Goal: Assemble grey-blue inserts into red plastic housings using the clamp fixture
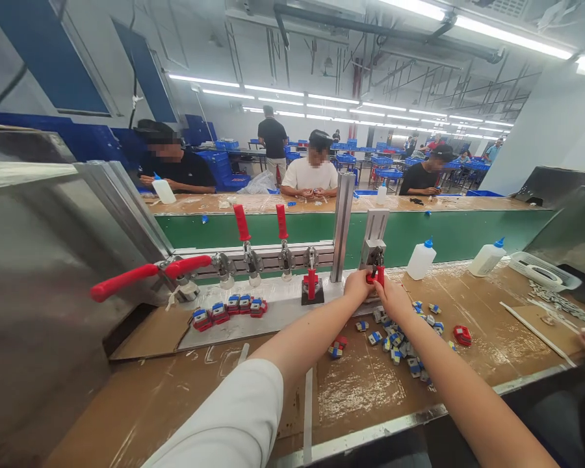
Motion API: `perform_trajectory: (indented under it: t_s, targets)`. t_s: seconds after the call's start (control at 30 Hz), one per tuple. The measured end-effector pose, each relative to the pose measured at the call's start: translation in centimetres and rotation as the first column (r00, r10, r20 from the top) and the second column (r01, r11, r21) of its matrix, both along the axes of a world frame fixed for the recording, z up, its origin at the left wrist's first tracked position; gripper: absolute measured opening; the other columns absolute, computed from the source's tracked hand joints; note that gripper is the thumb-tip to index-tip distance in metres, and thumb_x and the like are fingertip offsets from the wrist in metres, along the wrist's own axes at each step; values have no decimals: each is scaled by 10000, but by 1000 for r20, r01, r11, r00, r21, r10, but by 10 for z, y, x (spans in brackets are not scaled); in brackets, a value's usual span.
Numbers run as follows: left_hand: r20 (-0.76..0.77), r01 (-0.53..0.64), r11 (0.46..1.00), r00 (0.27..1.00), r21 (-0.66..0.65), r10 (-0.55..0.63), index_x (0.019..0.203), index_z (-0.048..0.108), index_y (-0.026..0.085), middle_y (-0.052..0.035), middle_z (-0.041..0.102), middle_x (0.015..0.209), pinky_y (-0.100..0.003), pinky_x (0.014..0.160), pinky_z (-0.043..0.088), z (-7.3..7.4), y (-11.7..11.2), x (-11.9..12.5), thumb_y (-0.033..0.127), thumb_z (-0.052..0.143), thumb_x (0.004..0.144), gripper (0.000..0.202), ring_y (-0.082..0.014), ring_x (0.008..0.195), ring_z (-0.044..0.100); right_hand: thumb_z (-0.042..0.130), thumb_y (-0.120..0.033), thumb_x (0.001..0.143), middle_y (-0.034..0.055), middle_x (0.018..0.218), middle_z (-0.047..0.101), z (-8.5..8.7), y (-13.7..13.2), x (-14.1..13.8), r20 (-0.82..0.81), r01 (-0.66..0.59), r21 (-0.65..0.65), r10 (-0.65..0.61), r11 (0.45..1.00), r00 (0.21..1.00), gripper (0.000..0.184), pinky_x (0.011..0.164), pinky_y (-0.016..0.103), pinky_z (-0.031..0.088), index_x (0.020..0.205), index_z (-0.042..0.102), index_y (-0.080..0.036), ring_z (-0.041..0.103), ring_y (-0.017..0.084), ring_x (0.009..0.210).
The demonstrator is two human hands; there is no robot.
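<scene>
My left hand (357,286) and right hand (389,294) meet at the rightmost toggle clamp (376,273) on the bench (370,390), each grip clenched around its red handle. I judge it rigid steel with a grippy sleeve, best held there.

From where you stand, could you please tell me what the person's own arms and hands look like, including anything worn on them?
The left hand is bare, with no glove, ring or watch showing; a white sleeve covers that upper arm, leaving the forearm bare. The right hand is bare too, and its arm shows no sleeve within the picture.
</scene>
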State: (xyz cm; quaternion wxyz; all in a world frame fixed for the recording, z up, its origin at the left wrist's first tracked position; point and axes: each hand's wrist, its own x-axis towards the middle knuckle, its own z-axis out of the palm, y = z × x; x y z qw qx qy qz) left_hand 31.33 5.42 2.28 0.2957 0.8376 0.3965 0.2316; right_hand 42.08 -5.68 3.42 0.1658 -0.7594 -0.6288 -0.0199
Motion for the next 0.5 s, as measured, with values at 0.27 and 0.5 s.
perform_trajectory:
  t_s: [0.27, 0.5]
  targets:
    - [-100, 208, 977, 974, 54, -202, 1032, 779, 240, -67, 719, 1165, -297, 1036, 445, 43, -17, -85, 389, 795, 779, 294, -269, 1175, 630, 492, -387, 1022, 167, 1242, 630, 1, -12, 60, 137, 71, -81, -59, 994, 989, 365, 954, 381, 415, 1298, 646, -203, 577, 310, 1153]
    - [-421, 766, 641, 597, 46, -683, 1047, 766, 312, -73, 692, 1123, -318, 875, 497, 13, -66, -178, 349, 849, 736, 324, -269, 1009, 658, 558, -268, 979, 209, 1200, 645, -25, 0, 50, 76, 58, -165, -46, 985, 996, 404, 886, 330, 458, 1350, 580, -111, 663, 282, 1073]
